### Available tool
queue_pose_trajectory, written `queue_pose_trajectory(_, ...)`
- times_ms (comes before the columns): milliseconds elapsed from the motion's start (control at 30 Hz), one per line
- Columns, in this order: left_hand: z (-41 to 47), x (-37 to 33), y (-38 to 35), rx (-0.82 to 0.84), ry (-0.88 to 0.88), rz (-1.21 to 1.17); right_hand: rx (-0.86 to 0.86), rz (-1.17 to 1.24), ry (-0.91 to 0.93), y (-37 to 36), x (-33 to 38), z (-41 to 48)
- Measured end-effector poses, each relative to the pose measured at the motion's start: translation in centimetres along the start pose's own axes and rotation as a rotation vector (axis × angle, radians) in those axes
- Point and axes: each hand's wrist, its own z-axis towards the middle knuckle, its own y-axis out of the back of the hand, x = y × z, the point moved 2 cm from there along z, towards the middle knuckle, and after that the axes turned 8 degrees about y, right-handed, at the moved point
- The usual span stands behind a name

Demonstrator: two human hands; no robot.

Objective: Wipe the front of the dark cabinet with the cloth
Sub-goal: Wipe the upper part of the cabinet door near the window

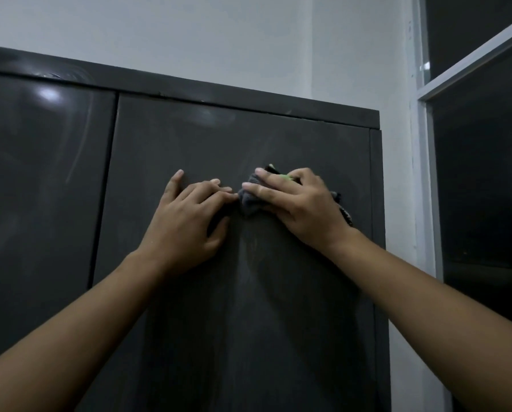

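Here the right hand (302,203) is pressing a bunched grey cloth (248,204) flat against the front of the dark cabinet (248,307). Its fingers are lying mostly straight over the cloth, and a bit of green is peeking out between them. The left hand (183,224) is resting just beside it on the same door, fingers straight and a little spread, with the fingertips touching the cloth's edge. A white wall (219,34) is showing above both hands. A dark window (483,179) is sitting off past the right hand.
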Motion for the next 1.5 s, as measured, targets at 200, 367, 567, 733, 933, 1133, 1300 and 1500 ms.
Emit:
queue_pose_trajectory(200, -0.1, 3.3, 3.4, 0.001, 0.028, -0.033, -0.177, -0.042, -0.368, 1.2, -4.9, 2.7)
queue_pose_trajectory(367, -0.4, 5.6, 6.2, -0.033, 0.228, 0.037, -0.245, -0.110, -0.736, 0.1, -6.0, 8.1)
queue_pose_trajectory(567, -1.5, 7.1, 6.1, 0.032, 0.281, -0.042, -0.057, -0.045, -0.548, -2.7, 0.0, 15.3)
queue_pose_trajectory(733, -2.5, 8.5, 6.4, 0.032, 0.279, -0.108, -0.081, -0.025, -0.099, -4.8, 0.9, 15.7)
queue_pose_trajectory(933, -4.3, 9.3, 6.4, 0.060, 0.271, -0.036, -0.210, -0.010, -0.497, -4.7, -0.9, 16.8)
queue_pose_trajectory(1133, -4.2, 10.0, 6.4, 0.097, 0.284, -0.063, -0.077, 0.067, -0.195, -7.3, 5.0, 20.2)
queue_pose_trajectory(1300, -4.7, 9.8, 6.3, 0.016, 0.313, -0.220, 0.053, 0.219, 0.121, -6.3, 6.1, 17.4)
queue_pose_trajectory(1500, -4.4, 10.2, 7.1, 0.045, 0.340, -0.225, 0.168, 0.266, 0.147, -4.0, 5.0, 16.6)
